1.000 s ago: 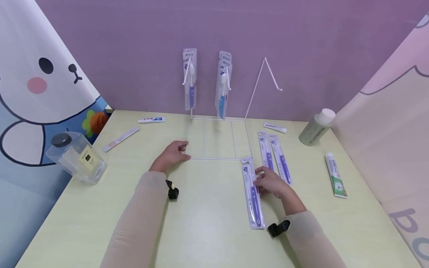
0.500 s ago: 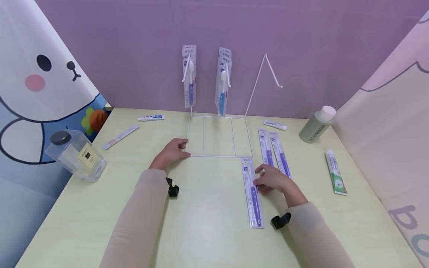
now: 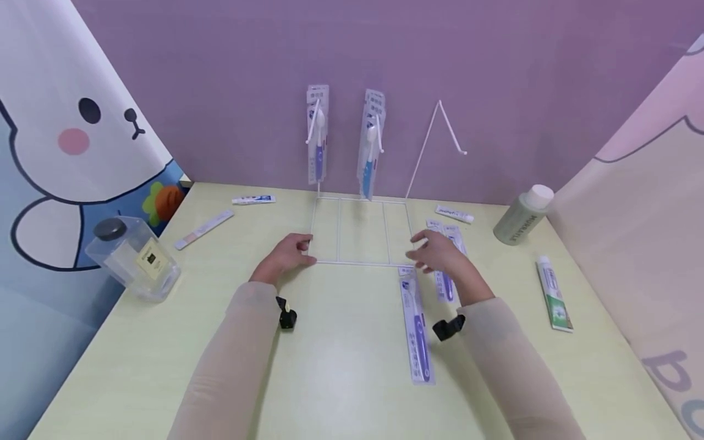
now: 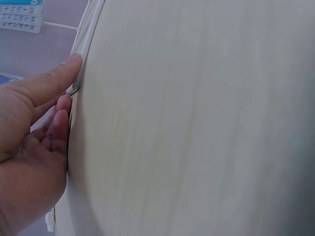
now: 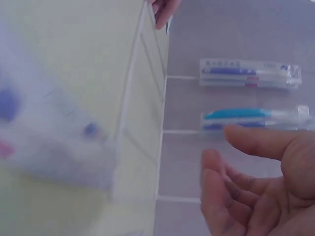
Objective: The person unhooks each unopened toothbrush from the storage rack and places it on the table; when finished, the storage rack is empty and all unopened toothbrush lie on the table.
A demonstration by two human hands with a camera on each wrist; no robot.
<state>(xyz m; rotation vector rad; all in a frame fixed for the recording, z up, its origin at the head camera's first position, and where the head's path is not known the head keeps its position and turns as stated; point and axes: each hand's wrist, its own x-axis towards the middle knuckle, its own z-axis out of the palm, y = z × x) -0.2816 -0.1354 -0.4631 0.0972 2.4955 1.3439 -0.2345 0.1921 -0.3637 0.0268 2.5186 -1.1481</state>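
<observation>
We take the white wire rack [image 3: 363,263] as our landmark. The toothbrush pack [image 3: 416,324] lies in front of its right front corner, long axis running from the front rail toward the person, brush-head end nearest the rail (whether pack and rail touch, we cannot tell). We find the right hand [image 3: 438,253] much the nearer: it hovers at that same corner, thumb and fingers parted around nothing. Measured from that empty grip, we judge, the pack's far end is just beside the fingertips, while its handle stretches away on the rack's near side; the middle would call for coming back from the rack. The left hand [image 3: 286,256] pinches the rack's left front corner, well apart from the pack. To the rack's right, we see two more packs [image 3: 447,290], partly covered by the right hand.
</observation>
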